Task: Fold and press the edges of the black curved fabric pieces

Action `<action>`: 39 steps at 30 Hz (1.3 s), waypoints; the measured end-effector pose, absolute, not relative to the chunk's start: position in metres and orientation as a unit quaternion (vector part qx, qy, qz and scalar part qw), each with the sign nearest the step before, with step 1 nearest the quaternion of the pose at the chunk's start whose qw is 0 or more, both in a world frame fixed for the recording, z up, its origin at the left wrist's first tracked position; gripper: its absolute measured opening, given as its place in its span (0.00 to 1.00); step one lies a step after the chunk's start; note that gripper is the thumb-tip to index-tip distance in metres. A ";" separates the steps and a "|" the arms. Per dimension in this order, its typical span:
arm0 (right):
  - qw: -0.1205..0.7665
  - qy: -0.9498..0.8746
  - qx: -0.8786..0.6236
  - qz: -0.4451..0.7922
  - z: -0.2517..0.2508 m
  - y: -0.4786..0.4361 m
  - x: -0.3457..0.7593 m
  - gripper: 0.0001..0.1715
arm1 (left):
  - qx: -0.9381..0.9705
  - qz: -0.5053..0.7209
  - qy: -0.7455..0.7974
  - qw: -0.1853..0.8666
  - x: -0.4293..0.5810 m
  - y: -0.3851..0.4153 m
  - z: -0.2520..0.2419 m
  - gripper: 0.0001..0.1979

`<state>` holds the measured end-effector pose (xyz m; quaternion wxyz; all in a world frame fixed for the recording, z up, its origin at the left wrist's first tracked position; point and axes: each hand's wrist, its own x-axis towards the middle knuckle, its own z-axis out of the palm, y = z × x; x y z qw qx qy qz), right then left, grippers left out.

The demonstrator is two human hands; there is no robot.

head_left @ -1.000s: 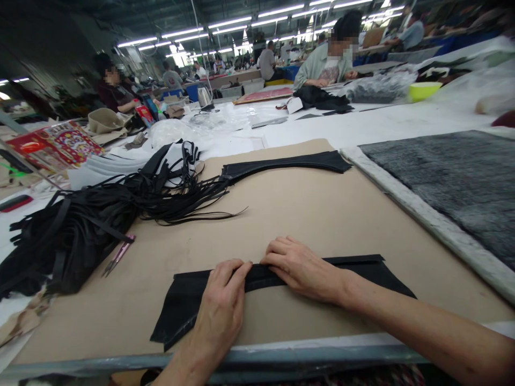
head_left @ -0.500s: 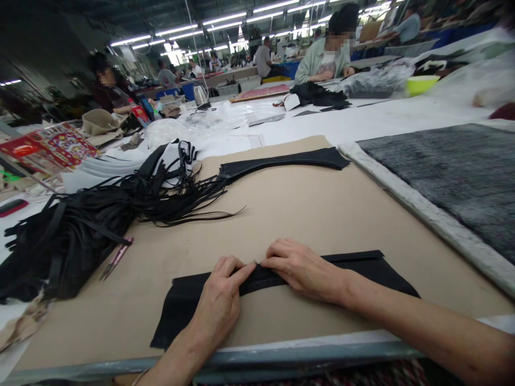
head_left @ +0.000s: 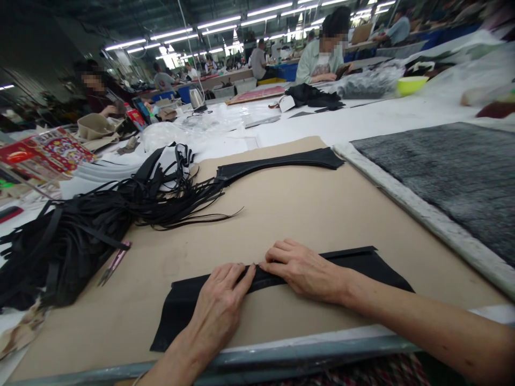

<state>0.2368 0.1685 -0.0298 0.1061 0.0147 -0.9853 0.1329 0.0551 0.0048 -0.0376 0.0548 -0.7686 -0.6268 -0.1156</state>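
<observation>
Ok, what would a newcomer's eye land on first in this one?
Probably the left hand and right hand, close together on a long, curved black piece at the front of the beige sheet. Next, the tangled heap of thin black strips at left, pink-handled snips beside it. Farther back right, a bright yellow-green bowl stands out.

"What are your hands on?"

"Your left hand [head_left: 223, 295] and right hand [head_left: 300, 266] both touch the black piece [head_left: 181, 300]. Your fingertips almost meet at its far edge."

"What is under it?"

"A tan sheet [head_left: 281, 209]. A black stack [head_left: 281, 160] lies on it too, farther from you."

"What's on your left?"

"A messy heap [head_left: 68, 230] of black strips, with pink snips [head_left: 115, 264] right by it."

"And your right?"

"A fuzzy grey mat [head_left: 438, 171]. Past it, you can see a yellow-green bowl [head_left: 411, 86]."
</observation>
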 end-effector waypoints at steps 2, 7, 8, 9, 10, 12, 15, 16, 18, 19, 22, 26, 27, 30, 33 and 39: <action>0.108 -0.984 0.006 0.141 -0.028 0.168 0.237 0.14 | -0.774 -0.116 -0.617 0.076 0.055 0.005 -0.037 0.26; 0.125 -0.978 -0.021 0.164 -0.022 0.170 0.241 0.19 | -0.776 -0.142 -0.613 0.040 0.054 0.007 -0.036 0.25; 0.125 -0.978 -0.028 0.163 -0.021 0.171 0.242 0.18 | -0.772 -0.149 -0.618 0.023 0.054 0.008 -0.036 0.26; 0.123 -0.979 -0.032 0.159 -0.021 0.172 0.243 0.16 | -0.766 -0.154 -0.624 0.007 0.054 0.008 -0.035 0.26; 0.118 -0.981 -0.033 0.152 -0.020 0.173 0.244 0.14 | -0.759 -0.158 -0.631 -0.006 0.055 0.008 -0.035 0.28; 0.111 -0.984 -0.026 0.136 -0.020 0.175 0.245 0.11 | -0.747 -0.158 -0.645 -0.023 0.057 0.009 -0.035 0.29; 0.112 -0.985 -0.016 0.130 -0.021 0.175 0.246 0.11 | -0.741 -0.142 -0.655 -0.030 0.060 0.010 -0.035 0.29; 0.114 -0.985 -0.015 0.131 -0.021 0.175 0.247 0.12 | -0.741 -0.136 -0.657 -0.029 0.060 0.010 -0.034 0.29; 0.117 -0.984 -0.011 0.133 -0.022 0.175 0.248 0.12 | -0.744 -0.126 -0.656 -0.020 0.062 0.011 -0.034 0.29; 0.118 -0.984 -0.010 0.133 -0.022 0.175 0.249 0.13 | -0.745 -0.122 -0.655 -0.015 0.062 0.011 -0.034 0.29; 0.122 -0.984 -0.003 0.128 -0.023 0.176 0.250 0.14 | -0.750 -0.109 -0.652 0.005 0.063 0.011 -0.033 0.29; 0.118 -0.987 0.008 0.105 -0.023 0.176 0.252 0.14 | -0.761 -0.104 -0.639 0.042 0.064 0.012 -0.035 0.29; 0.116 -0.988 0.008 0.102 -0.023 0.176 0.252 0.14 | -0.763 -0.106 -0.635 0.053 0.064 0.011 -0.035 0.29; 0.112 -0.987 -0.003 0.115 -0.021 0.175 0.254 0.13 | -0.766 -0.116 -0.629 0.062 0.063 0.012 -0.036 0.30; 0.116 -0.983 -0.027 0.137 -0.017 0.176 0.257 0.16 | -0.772 -0.122 -0.622 0.040 0.062 0.013 -0.036 0.28; 0.115 -0.984 -0.042 0.129 -0.014 0.179 0.263 0.12 | -0.770 -0.120 -0.626 0.030 0.064 0.015 -0.033 0.30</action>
